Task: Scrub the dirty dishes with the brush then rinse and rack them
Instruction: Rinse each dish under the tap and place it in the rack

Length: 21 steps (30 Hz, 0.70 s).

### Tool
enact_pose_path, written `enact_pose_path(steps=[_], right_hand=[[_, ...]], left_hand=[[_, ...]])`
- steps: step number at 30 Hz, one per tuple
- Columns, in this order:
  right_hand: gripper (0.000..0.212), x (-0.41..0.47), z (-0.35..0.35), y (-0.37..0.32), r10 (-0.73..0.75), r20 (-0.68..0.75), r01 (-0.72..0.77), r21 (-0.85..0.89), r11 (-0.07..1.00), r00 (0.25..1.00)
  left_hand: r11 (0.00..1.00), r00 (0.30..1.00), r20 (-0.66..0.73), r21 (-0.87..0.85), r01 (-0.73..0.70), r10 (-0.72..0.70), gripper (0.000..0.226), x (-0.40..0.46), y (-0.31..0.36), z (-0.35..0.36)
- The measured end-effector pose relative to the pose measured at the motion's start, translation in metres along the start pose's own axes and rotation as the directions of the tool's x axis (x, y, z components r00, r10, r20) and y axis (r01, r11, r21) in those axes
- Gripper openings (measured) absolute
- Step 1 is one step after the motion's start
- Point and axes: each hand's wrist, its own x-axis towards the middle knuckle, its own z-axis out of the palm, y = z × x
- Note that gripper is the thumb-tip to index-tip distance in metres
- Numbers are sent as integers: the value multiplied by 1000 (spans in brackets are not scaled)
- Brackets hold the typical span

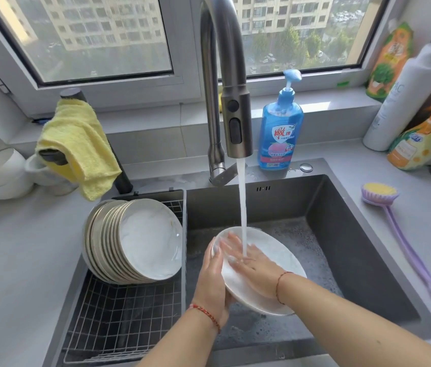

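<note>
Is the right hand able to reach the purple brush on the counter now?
Probably yes. The brush lies uncovered on the counter right of the sink, and the right hand rests flat on the plate, gripping nothing.

Dark rectangular sink basin [346,207]: open room at 3 o'clock of the held white plate [277,250]. At 12 o'clock, grey curved tap [231,88] and its water stream [243,213] block overhead passage. At 9 o'clock, wire drying rack [119,313]; its far end filled by leaning white plates [145,239], near end free.
</note>
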Motion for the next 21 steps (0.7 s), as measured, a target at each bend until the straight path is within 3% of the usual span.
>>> enact_pose_path(steps=[4,8,10,12,15,17,19,21], right_hand=[[61,-1,-9,44,69,-69,-92,-418,904,995],[63,-23,-14,65,224,-34,-212,-484,849,974],[57,-38,-14,66,233,7,-202,-476,856,972],[64,-55,-9,60,183,-4,-172,-362,916,983],[77,-74,-1,43,32,-82,-39,-88,995,996],[78,-82,4,37,-37,-170,31,-38,999,985],[72,-82,7,38,-73,-255,61,-55,997,964],[49,-82,11,48,-90,-340,89,-21,996,936]], left_hand=[[1000,1000,-22,-27,8,-9,37,-2,1,-2],[1000,996,-90,-2,-27,26,34,3,0,-6],[1000,994,-112,7,-16,17,34,6,2,-6],[1000,988,-154,8,25,-23,33,8,5,-4],[997,976,-201,-14,80,-81,31,14,12,0],[994,970,-217,-3,113,-111,31,18,17,5],[987,964,-215,10,163,-157,32,20,21,10],[976,957,-198,19,219,-211,32,21,25,16]])
